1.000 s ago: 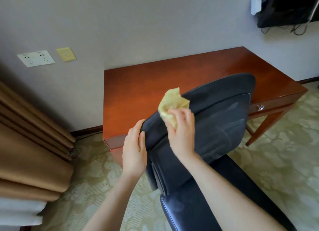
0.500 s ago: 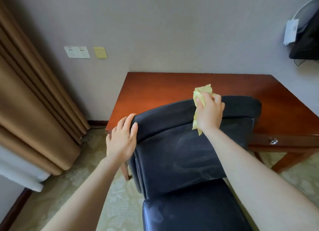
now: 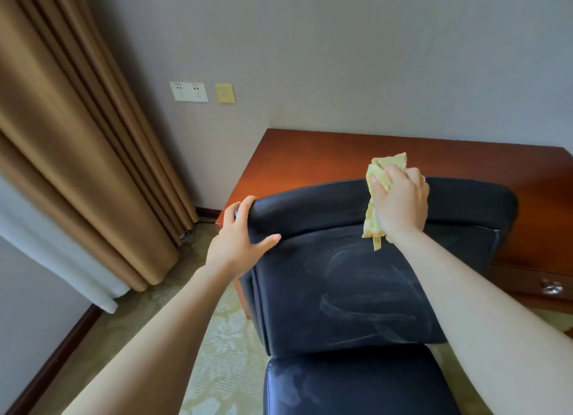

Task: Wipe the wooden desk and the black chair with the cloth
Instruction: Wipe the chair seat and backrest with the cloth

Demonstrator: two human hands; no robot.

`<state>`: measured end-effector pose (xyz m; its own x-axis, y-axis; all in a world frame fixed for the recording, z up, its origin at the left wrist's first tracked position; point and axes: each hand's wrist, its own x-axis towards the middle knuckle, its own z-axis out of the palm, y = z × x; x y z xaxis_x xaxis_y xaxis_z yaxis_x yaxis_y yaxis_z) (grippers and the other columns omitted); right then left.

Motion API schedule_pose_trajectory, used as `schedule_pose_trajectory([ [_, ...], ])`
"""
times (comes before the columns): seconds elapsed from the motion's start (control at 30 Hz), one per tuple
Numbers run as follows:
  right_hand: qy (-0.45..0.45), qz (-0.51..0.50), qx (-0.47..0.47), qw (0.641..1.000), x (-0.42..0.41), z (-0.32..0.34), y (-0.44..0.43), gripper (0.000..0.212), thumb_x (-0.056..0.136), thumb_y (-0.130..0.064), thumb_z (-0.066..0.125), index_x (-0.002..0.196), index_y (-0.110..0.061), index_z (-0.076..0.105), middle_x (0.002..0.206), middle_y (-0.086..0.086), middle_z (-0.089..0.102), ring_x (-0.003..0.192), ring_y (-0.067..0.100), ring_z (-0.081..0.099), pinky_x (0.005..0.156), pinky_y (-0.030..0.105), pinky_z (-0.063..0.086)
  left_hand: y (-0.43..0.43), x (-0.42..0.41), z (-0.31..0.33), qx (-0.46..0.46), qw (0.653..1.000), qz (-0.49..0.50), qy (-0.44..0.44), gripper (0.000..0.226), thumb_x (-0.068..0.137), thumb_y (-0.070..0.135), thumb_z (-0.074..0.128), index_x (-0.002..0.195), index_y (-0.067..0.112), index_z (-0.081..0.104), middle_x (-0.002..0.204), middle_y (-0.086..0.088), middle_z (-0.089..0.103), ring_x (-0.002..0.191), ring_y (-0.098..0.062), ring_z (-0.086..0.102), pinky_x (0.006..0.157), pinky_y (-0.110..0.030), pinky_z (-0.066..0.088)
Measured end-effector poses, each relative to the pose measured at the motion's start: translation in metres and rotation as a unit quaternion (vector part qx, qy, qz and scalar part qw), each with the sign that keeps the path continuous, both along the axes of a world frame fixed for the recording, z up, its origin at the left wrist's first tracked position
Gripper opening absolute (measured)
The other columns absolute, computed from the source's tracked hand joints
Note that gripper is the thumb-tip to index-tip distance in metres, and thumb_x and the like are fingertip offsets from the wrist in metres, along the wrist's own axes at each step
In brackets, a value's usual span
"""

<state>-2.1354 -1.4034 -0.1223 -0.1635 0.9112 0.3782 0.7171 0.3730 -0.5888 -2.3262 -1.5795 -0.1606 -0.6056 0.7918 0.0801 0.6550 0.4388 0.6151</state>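
Wiping top crest of black padded leather-look chair (image 3: pixel 341 290) w/ crumpled yellow cloth (image 3: pixel 386 166). R hand (image 3: pixel 400 203) clamped round cloth, pressing it on crest; L hand (image 3: pixel 238 241) well apart, gripping backrest corner, steadying. Just beyond both hands: glossy red-brown wooden desk (image 3: pixel 310 157). To do well: firm L brace, overlapping passes away from L hand, then streaky front below R wrist. Cloth's underside hidden, poss. dirty: refold.

The black chair (image 3: pixel 341 290) hides the near edge of the worktop (image 3: pixel 310 157) — its seat is cropped below (the right hand (image 3: pixel 400 203) covers much of the yellow cloth (image 3: pixel 386 165)).
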Motion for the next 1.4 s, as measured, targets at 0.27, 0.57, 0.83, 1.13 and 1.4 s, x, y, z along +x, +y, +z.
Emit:
schedule_pose_trajectory([
  [0.27, 0.013, -0.032, -0.023, 0.999, -0.003, 0.0, -0.007, 0.022, 0.094, -0.03, 0.051, 0.102, -0.012, 0.06, 0.115, 0.01, 0.048, 0.109, 0.033, 0.041, 0.079, 0.031, 0.033, -0.009, -0.014, -0.011, 0.022, 0.996, -0.083, 0.024, 0.077, 0.083, 0.045, 0.066, 0.141, 0.039, 0.016, 0.145, 0.006, 0.022, 0.11, -0.026, 0.053, 0.093, -0.049, 0.046],
  [0.57, -0.01, -0.075, -0.062, 0.995, -0.015, 0.009, -0.022, 0.025, 0.096, -0.031, 0.048, 0.112, -0.013, 0.056, 0.129, 0.011, 0.042, 0.113, 0.036, 0.039, 0.082, 0.033, 0.033, -0.012, -0.019, -0.002, -0.037, 0.993, -0.111, -0.015, 0.081, 0.085, 0.04, 0.066, 0.141, 0.043, 0.007, 0.146, 0.006, 0.019, 0.109, -0.029, 0.054, 0.092, -0.049, 0.048],
  [0.83, 0.012, -0.075, 0.006, 0.997, -0.017, -0.009, -0.021, 0.021, 0.095, -0.03, 0.052, 0.101, -0.011, 0.058, 0.12, 0.01, 0.045, 0.106, 0.033, 0.039, 0.079, 0.031, 0.033, -0.021, -0.015, 0.006, -0.072, 0.993, -0.082, 0.036, 0.088, 0.08, 0.039, 0.07, 0.141, 0.043, 0.006, 0.145, 0.005, 0.023, 0.101, -0.026, 0.056, 0.096, -0.05, 0.044],
  [1.13, 0.156, -0.075, 0.108, 0.979, -0.037, -0.02, -0.032, 0.013, 0.083, -0.02, 0.069, 0.09, -0.01, 0.07, 0.096, 0.01, 0.056, 0.089, 0.035, 0.046, 0.074, 0.042, 0.042, -0.03, -0.004, 0.006, -0.047, 0.998, -0.026, 0.029, 0.102, 0.069, 0.03, 0.081, 0.143, 0.044, 0.012, 0.143, 0.011, 0.024, 0.109, -0.03, 0.054, 0.086, -0.044, 0.05],
  [1.4, 0.087, 0.152, 0.237, 0.956, -0.091, -0.024, -0.1, 0.006, 0.079, -0.022, 0.071, 0.084, -0.023, 0.072, 0.081, 0.0, 0.059, 0.075, 0.025, 0.047, 0.065, 0.033, 0.036, -0.043, 0.011, 0.011, -0.02, 0.999, 0.026, 0.008, 0.093, 0.072, 0.028, 0.08, 0.145, 0.034, 0.022, 0.141, 0.006, 0.03, 0.124, -0.021, 0.041, 0.101, -0.044, 0.039],
])
